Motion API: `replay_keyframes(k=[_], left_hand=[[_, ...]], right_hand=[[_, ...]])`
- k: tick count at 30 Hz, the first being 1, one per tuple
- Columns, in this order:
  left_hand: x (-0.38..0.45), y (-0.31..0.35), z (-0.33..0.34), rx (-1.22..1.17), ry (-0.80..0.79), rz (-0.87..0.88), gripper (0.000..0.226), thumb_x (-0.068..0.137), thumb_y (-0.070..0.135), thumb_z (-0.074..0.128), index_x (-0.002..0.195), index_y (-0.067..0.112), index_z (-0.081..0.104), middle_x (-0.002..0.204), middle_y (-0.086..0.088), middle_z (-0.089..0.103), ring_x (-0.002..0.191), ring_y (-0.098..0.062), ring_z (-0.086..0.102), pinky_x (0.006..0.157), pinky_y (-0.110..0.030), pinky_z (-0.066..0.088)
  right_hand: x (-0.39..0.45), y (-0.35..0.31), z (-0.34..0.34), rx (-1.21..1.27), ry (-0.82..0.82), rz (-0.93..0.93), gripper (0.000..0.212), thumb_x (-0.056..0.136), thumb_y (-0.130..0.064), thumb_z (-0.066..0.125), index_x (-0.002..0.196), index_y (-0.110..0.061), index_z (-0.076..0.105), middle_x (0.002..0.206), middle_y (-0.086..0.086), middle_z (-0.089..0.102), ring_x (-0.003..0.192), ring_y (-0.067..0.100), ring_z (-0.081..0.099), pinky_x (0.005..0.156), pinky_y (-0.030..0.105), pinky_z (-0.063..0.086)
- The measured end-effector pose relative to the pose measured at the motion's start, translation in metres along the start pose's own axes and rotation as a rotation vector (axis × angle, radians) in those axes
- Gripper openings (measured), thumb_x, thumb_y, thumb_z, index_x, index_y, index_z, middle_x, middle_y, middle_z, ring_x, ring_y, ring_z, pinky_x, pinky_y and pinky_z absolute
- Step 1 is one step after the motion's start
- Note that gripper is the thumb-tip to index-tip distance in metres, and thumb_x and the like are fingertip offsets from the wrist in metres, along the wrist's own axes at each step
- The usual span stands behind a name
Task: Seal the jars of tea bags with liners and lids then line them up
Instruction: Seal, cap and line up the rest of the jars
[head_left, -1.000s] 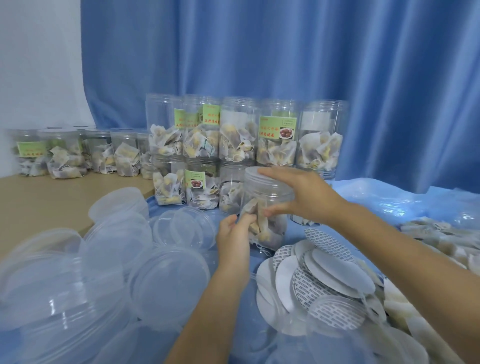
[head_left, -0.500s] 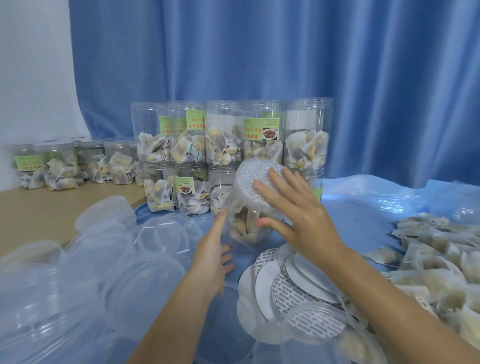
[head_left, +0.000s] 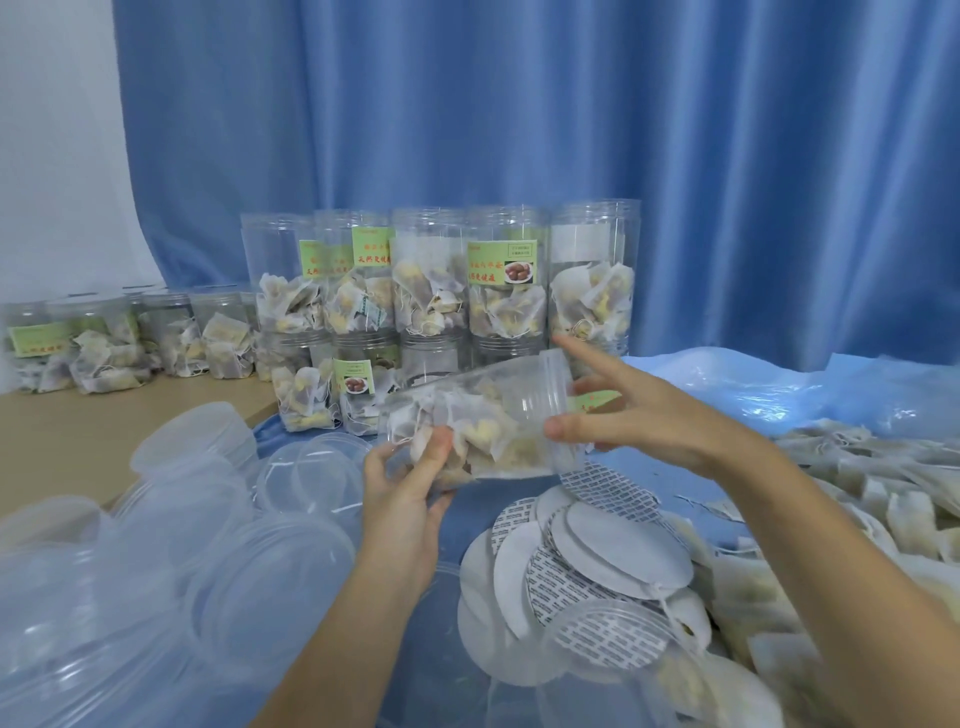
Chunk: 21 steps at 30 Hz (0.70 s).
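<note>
A clear plastic jar of tea bags (head_left: 488, 415) lies tipped on its side in the air, its lidded end pointing right. My left hand (head_left: 410, 483) grips its bottom end from below. My right hand (head_left: 639, 415) holds the lid end, thumb in front, index finger stretched over the top. Below the jar lies a pile of round liners (head_left: 587, 566), some white, some with printed text. Stacked sealed jars (head_left: 447, 296) stand in two tiers behind, in front of the blue curtain.
Loose clear lids (head_left: 208, 525) cover the near left. Another row of jars (head_left: 119, 343) stands on the wooden table at the far left. Loose tea bags (head_left: 857, 499) are heaped on the right. An open jar (head_left: 613, 654) stands at the bottom centre.
The jar stood upright with my right hand on its top; now it is lifted and tipped sideways between both hands. The camera shifted slightly.
</note>
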<state>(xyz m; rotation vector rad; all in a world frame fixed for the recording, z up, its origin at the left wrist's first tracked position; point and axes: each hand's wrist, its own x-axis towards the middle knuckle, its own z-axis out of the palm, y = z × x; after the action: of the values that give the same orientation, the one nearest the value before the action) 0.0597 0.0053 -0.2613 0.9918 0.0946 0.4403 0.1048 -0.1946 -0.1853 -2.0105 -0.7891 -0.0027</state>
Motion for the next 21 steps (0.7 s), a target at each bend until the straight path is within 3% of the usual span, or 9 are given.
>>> replay_keyframes(k=[4, 7, 9, 12, 14, 17, 19, 21], left_hand=[[0.001, -0.002, -0.001, 0.024, -0.011, 0.028, 0.050, 0.057, 0.033, 0.072, 0.099, 0.025, 0.046, 0.069, -0.004, 0.068, 0.062, -0.017, 0.064, 0.089, -0.036, 0.049], [0.003, -0.002, -0.004, 0.057, -0.027, 0.020, 0.056, 0.058, 0.035, 0.072, 0.106, 0.021, 0.046, 0.074, -0.005, 0.069, 0.065, -0.017, 0.067, 0.091, -0.040, 0.049], [0.005, -0.002, -0.006, 0.067, -0.027, -0.020, 0.067, 0.058, 0.039, 0.072, 0.115, 0.015, 0.046, 0.081, -0.009, 0.066, 0.074, -0.022, 0.066, 0.093, -0.045, 0.049], [0.006, -0.002, -0.007, 0.057, -0.035, -0.049, 0.066, 0.059, 0.041, 0.072, 0.112, 0.015, 0.042, 0.067, -0.006, 0.062, 0.071, -0.021, 0.065, 0.094, -0.047, 0.048], [0.006, -0.003, -0.006, 0.044, -0.039, -0.074, 0.058, 0.061, 0.040, 0.071, 0.104, 0.015, 0.043, 0.062, -0.004, 0.060, 0.063, -0.017, 0.063, 0.092, -0.048, 0.049], [0.005, -0.004, -0.005, 0.028, -0.029, -0.123, 0.044, 0.063, 0.040, 0.070, 0.090, 0.016, 0.047, 0.073, -0.007, 0.061, 0.069, -0.021, 0.064, 0.088, -0.048, 0.051], [0.006, -0.004, -0.005, 0.016, -0.030, -0.134, 0.042, 0.064, 0.041, 0.070, 0.088, 0.015, 0.047, 0.075, -0.007, 0.062, 0.069, -0.021, 0.066, 0.086, -0.046, 0.053], [0.007, -0.004, -0.007, 0.019, -0.040, -0.109, 0.042, 0.066, 0.041, 0.069, 0.090, 0.015, 0.047, 0.074, -0.006, 0.062, 0.066, -0.019, 0.067, 0.085, -0.045, 0.053]], right_hand=[[0.002, 0.009, 0.002, 0.094, 0.062, -0.011, 0.090, 0.039, -0.065, 0.082, 0.119, -0.068, 0.043, 0.117, -0.006, 0.050, 0.098, 0.017, 0.064, 0.073, 0.029, 0.058], [-0.001, 0.011, 0.001, -0.007, 0.049, -0.086, 0.091, 0.040, -0.064, 0.082, 0.121, -0.068, 0.041, 0.121, -0.016, 0.048, 0.103, 0.009, 0.059, 0.081, 0.027, 0.054], [-0.003, 0.010, 0.000, -0.109, 0.036, -0.175, 0.088, 0.050, -0.051, 0.083, 0.125, -0.066, 0.039, 0.130, -0.021, 0.042, 0.114, 0.008, 0.051, 0.093, 0.033, 0.051], [-0.005, 0.006, -0.004, -0.184, -0.028, -0.269, 0.090, 0.060, -0.027, 0.084, 0.131, -0.059, 0.039, 0.140, -0.022, 0.033, 0.131, 0.002, 0.035, 0.106, 0.034, 0.039], [-0.006, 0.001, -0.007, -0.255, -0.084, -0.302, 0.093, 0.060, -0.014, 0.084, 0.129, -0.057, 0.040, 0.145, -0.020, 0.026, 0.138, 0.001, 0.023, 0.110, 0.030, 0.030], [-0.004, -0.005, -0.006, -0.359, -0.138, -0.332, 0.092, 0.059, -0.001, 0.076, 0.121, -0.060, 0.042, 0.146, -0.025, 0.017, 0.139, -0.003, 0.016, 0.106, 0.018, 0.026], [-0.004, -0.006, -0.003, -0.396, -0.101, -0.343, 0.091, 0.058, -0.006, 0.077, 0.122, -0.061, 0.042, 0.146, -0.025, 0.018, 0.137, -0.005, 0.019, 0.104, 0.016, 0.028], [-0.005, -0.005, -0.001, -0.381, -0.012, -0.308, 0.089, 0.055, -0.027, 0.081, 0.125, -0.063, 0.040, 0.141, -0.023, 0.029, 0.132, -0.005, 0.030, 0.103, 0.022, 0.035]])
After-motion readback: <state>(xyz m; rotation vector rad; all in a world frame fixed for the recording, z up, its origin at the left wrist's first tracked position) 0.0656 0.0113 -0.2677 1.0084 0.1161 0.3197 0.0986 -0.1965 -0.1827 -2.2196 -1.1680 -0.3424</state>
